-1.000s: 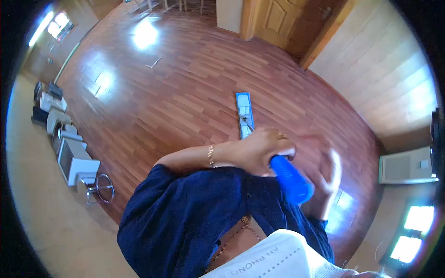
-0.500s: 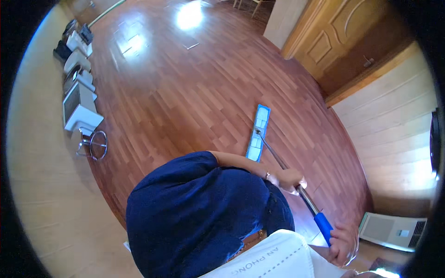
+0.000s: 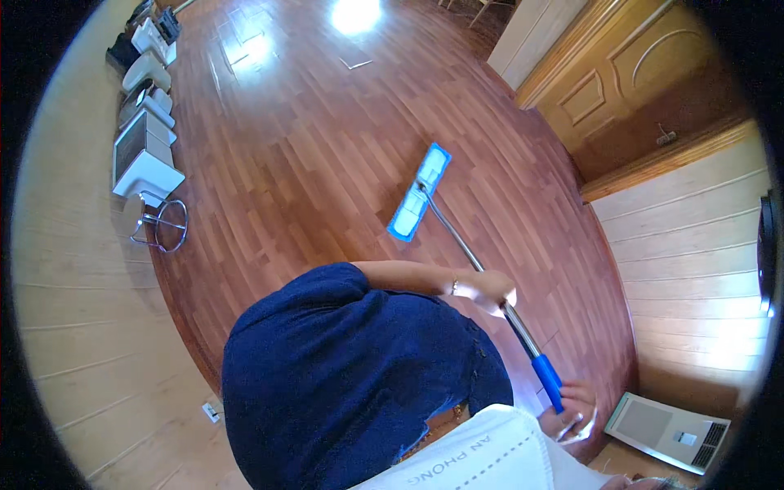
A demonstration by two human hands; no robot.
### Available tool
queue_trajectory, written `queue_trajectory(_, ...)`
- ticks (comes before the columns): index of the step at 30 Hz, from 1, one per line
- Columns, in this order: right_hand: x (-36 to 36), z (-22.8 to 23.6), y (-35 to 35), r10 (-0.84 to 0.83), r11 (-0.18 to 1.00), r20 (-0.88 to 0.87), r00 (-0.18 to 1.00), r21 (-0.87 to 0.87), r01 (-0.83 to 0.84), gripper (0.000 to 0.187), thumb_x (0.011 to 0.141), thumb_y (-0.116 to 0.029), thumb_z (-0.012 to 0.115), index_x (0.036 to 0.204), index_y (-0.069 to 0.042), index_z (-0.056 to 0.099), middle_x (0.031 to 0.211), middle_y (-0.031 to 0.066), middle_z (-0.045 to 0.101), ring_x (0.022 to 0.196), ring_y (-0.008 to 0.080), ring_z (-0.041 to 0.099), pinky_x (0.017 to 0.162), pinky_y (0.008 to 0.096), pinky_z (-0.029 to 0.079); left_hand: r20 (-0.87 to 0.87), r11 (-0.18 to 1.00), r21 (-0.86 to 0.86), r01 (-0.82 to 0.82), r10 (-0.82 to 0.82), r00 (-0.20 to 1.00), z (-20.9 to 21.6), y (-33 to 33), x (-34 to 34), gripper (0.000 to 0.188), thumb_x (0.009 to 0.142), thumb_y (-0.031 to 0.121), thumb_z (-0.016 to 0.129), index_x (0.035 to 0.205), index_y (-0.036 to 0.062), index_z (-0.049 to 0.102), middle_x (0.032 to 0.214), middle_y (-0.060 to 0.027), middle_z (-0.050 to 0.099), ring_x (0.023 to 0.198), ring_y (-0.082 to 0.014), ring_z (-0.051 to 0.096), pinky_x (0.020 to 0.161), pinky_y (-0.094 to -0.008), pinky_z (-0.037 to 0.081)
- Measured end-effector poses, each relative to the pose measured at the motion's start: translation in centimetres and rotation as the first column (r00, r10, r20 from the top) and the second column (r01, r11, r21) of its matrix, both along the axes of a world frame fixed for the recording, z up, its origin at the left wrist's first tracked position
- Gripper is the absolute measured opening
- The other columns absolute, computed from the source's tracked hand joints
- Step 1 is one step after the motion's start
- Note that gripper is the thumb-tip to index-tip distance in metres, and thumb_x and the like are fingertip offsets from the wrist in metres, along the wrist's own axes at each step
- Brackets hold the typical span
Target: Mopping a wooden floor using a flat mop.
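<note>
A flat mop with a blue-edged, pale rectangular head (image 3: pixel 431 170) lies on the wood floor ahead of me. From its middle a metal pole (image 3: pixel 457 235) slants back to the right, ending in a blue grip (image 3: pixel 545 377). My left hand (image 3: pixel 488 291) reaches across from the navy sleeve, closed around the pole's metal part. Lower down, my right hand (image 3: pixel 573 410) is wrapped about the end of the blue grip, part of its fingers curled out of sight.
Along the left wall stand a round chrome-legged stool (image 3: pixel 170 224), a white box-shaped unit (image 3: pixel 147 167) and several other items. A wooden door (image 3: pixel 625 90) is on the right. A white panel with vents (image 3: pixel 665 433) rests near the right wall. Chair legs (image 3: pixel 480 15) show far off.
The mop head has slid leftward and farther from me, turning more diagonal. Both hands have shifted left with the pole, still gripping it. The view has shifted slightly.
</note>
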State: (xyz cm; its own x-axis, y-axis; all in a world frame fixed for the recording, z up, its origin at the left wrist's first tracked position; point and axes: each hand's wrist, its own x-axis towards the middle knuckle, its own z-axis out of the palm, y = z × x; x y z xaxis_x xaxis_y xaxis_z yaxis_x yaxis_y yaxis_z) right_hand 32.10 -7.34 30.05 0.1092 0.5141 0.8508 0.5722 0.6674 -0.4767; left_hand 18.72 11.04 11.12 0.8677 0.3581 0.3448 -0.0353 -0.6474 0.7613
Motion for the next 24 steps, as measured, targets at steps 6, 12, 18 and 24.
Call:
queue_trajectory(6,-4.5,-3.5,5.0,0.121,0.960,-0.120,0.985,-0.240,-0.147,0.027,0.092,-0.019,0.060,0.075,-0.003,0.049,0.071,0.0143,0.055,0.066,0.0258,0.058,0.062,0.0382,0.051,-0.078,0.987,0.050,-0.151,0.155,0.985,-4.0,5.6,-5.8,0.021,0.071,0.026,0.067,0.065,0.0077,0.059,0.065,-0.0153,0.058,0.065,-0.0386,0.057,0.056,-0.0484,0.041)
queue_trajectory(12,-8.0,-8.8,11.5,0.273,0.818,-0.041,0.961,-0.516,-0.254,0.008,0.083,0.002,0.064,0.083,-0.004,0.058,0.090,0.0132,0.065,0.090,0.0268,0.066,0.079,0.0373,0.052,-0.183,0.906,0.072,-0.416,0.422,0.888,-8.3,11.2,-13.7,0.019,0.069,0.017,0.066,0.067,0.0069,0.049,0.062,-0.0151,0.051,0.060,-0.0355,0.052,0.055,-0.0451,0.039)
queue_trajectory(18,-15.2,-13.7,16.2,0.524,0.761,0.283,0.804,-0.579,-0.293,0.025,0.081,-0.019,0.073,0.101,-0.008,0.062,0.108,0.0143,0.064,0.090,0.0341,0.065,0.073,0.0394,0.053,-0.291,0.643,0.218,-0.735,0.761,0.580,-14.1,12.4,-22.9,0.016,0.066,0.013,0.069,0.071,0.0119,0.054,0.073,-0.0076,0.059,0.080,-0.0308,0.060,0.066,-0.0426,0.045)
queue_trajectory(24,-18.2,-13.1,16.0,0.677,0.654,0.181,0.713,-0.592,-0.471,0.035,0.072,-0.016,0.081,0.101,-0.006,0.064,0.105,0.0130,0.067,0.093,0.0287,0.067,0.081,0.0361,0.054,-0.191,0.370,0.154,-0.916,0.921,0.340,-15.4,7.9,-27.3,0.028,0.069,0.023,0.074,0.067,0.0127,0.048,0.070,-0.0049,0.057,0.076,-0.0285,0.058,0.071,-0.0402,0.041)
